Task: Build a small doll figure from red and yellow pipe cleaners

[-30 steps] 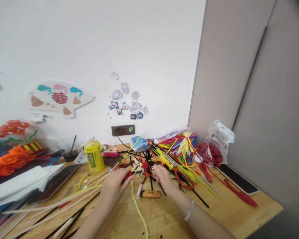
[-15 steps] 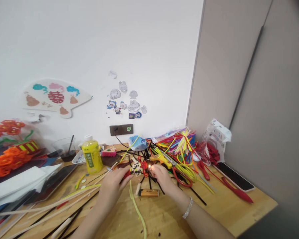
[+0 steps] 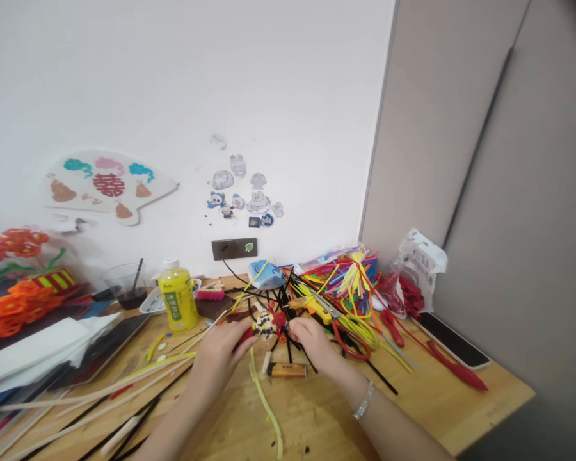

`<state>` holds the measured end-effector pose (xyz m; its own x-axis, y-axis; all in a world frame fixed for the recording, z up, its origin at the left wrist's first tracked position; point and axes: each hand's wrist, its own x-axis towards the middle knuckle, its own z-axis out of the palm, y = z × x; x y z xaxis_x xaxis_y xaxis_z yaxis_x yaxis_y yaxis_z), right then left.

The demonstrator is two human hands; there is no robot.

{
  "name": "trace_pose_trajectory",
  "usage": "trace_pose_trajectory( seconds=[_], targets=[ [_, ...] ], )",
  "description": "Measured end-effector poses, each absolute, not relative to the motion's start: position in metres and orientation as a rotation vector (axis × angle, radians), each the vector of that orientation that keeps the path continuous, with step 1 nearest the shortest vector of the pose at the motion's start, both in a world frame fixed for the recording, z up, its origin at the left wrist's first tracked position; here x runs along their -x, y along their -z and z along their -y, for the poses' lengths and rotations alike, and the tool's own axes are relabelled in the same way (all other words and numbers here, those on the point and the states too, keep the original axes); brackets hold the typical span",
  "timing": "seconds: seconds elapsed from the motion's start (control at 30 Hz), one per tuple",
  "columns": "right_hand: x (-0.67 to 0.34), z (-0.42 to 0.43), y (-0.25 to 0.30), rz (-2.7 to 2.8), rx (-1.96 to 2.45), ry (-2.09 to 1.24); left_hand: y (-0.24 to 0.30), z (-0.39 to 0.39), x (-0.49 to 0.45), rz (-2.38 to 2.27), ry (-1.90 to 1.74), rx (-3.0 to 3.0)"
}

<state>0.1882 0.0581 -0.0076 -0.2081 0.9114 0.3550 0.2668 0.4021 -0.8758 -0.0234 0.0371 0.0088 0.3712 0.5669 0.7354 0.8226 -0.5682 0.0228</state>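
Head view: nearest, the left hand (image 3: 218, 358) is closed around a red stem at the bottom of a small beaded figure (image 3: 267, 325), which sits just above the wooden counter (image 3: 326, 422). The fingertips (image 3: 294, 326) of the right hand (image 3: 314, 349) pinch the figure's red right side. A silver bracelet (image 3: 363, 399) circles the right wrist. Below the hands lie a pale green strip (image 3: 264, 403) and an orange lighter (image 3: 287, 370).

Just beyond, black pipe cleaners (image 3: 285, 298) tangle beside red-handled scissors (image 3: 350, 339) and a yellow glue gun (image 3: 314, 308). Farther back on the right, a clear bag (image 3: 338, 264) holds colored strips, and a white plastic bag (image 3: 415, 266) holds red pieces. Toward the left, a yellow bottle (image 3: 177, 301) stands in front of a shallow white tray (image 3: 148, 307), its contents too small to tell. Beyond it, a clear cup (image 3: 125, 288) holds dark liquid, with a dark stick leaning inside. A wall socket (image 3: 233, 249) is farthest, above the counter's back edge.
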Motion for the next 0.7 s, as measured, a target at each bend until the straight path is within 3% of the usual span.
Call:
trace_pose_trajectory(
  seconds=[0.7],
  targets=[
    [-0.1935,-0.0603,0.0062,1.688,1.07,-0.776,-0.0138,-0.0369,0.0234,1.125,0.972,2.347]
  ],
)
